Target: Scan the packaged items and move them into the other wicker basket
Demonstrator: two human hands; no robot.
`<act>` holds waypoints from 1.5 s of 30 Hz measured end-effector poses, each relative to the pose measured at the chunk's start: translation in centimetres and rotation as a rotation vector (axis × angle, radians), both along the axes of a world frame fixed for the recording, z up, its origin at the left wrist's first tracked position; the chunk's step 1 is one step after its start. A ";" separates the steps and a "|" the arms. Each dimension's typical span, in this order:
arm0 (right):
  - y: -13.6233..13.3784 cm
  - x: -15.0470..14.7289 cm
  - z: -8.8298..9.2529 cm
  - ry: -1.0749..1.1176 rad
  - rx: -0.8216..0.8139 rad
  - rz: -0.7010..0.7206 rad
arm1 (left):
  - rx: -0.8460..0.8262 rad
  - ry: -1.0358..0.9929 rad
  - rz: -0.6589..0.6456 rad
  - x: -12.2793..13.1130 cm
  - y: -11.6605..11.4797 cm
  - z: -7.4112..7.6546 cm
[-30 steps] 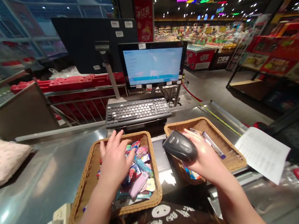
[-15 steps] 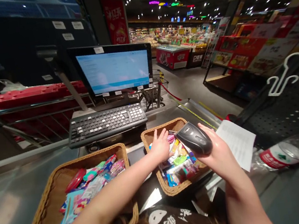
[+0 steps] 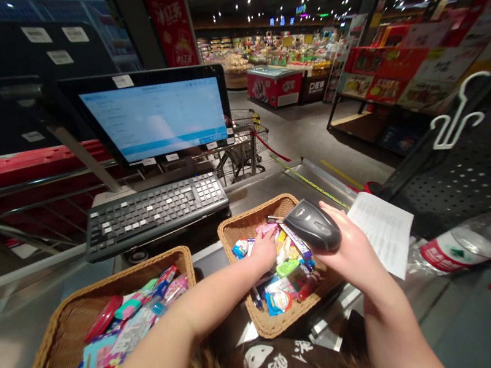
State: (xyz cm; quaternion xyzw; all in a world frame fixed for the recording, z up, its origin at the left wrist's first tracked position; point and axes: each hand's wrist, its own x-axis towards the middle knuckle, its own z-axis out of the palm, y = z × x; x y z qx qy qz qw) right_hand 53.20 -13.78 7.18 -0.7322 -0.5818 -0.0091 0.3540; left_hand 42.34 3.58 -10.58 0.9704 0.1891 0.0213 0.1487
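Head view: two baskets (image 3: pixel 60 338) (image 3: pixel 268 328), right fingers (image 3: pixel 330 210) clasping one scanner (image 3: pixel 312 228), left fingers (image 3: pixel 269 241) among packets (image 3: pixel 279 302), grip unclear.

Number at lower right of the black-framed flat monitor's lit blue-white screen (image 3: pixel 155 117) looks like 1400, trailing digits blurred. Tall red vertical banner (image 3: pixel 175 33) has white Chinese characters, 冰红 legible; black rectangular panel (image 3: pixel 313 88) in the background carries a large white P. Print on the white paper sheet (image 3: pixel 383 230) and red-and-white bottle label (image 3: pixel 440 256): too blurred.
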 end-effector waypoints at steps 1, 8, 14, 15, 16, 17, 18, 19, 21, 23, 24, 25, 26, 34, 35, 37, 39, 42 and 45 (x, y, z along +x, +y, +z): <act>0.1 0.1 0.0 0.001 0.001 -0.004 | 0.008 0.019 0.013 0.1 0.2 0.1; -0.1 0.6 -0.2 0.007 0.013 0.005 | 0.076 -0.007 0.166 -1.9 2.7 4.4; 0.0 0.1 -0.5 0.000 -0.002 0.030 | 0.128 -0.161 0.300 -6.8 3.9 10.2; 0.1 0.0 -0.5 -0.003 -0.004 0.043 | 0.121 -0.190 0.322 -7.6 4.0 11.2; 0.2 -0.2 -0.5 -0.006 -0.003 0.055 | 0.115 -0.218 0.345 -8.5 4.1 12.1; 0.3 -0.5 -0.4 -0.009 0.001 0.064 | 0.116 -0.245 0.368 -9.3 4.1 13.1; 0.4 -0.7 -0.3 -0.013 0.010 0.070 | 0.122 -0.272 0.384 -10.1 4.1 14.0; 0.5 -1.0 -0.2 -0.016 0.017 0.076 | 0.131 -0.304 0.400 -10.8 4.0 14.9; 0.7 -1.7 0.3 -0.025 0.033 0.089 | 0.140 -0.368 0.419 -12.3 3.8 16.6; 0.9 -2.6 0.9 -0.035 0.049 0.106 | 0.137 -0.428 0.426 -13.7 3.5 18.0; 1.0 -3.0 1.1 -0.039 0.058 0.114 | 0.134 -0.455 0.427 -14.3 3.3 18.6; 1.1 -3.4 1.4 -0.045 0.065 0.124 | 0.131 -0.480 0.428 -15.0 3.1 19.1; 1.1 -3.8 1.6 -0.054 0.069 0.135 | 0.127 -0.504 0.429 -15.6 3.0 19.6; 1.7 -6.1 2.0 -0.135 0.119 0.191 | 0.111 -0.602 0.421 -20.0 2.5 21.7; 1.8 -6.4 2.1 -0.136 0.125 0.195 | 0.121 -0.607 0.421 -20.4 2.5 22.0; 2.0 -7.0 2.3 -0.135 0.142 0.205 | 0.145 -0.617 0.425 -21.4 2.6 22.4; 2.2 -7.8 2.7 -0.132 0.161 0.213 | 0.165 -0.627 0.430 -22.3 2.8 22.9; 2.6 -9.0 3.3 -0.133 0.184 0.229 | 0.185 -0.641 0.434 -23.5 3.2 23.5; 2.9 -10.3 3.8 -0.148 0.192 0.255 | 0.191 -0.661 0.440 -24.7 3.5 24.0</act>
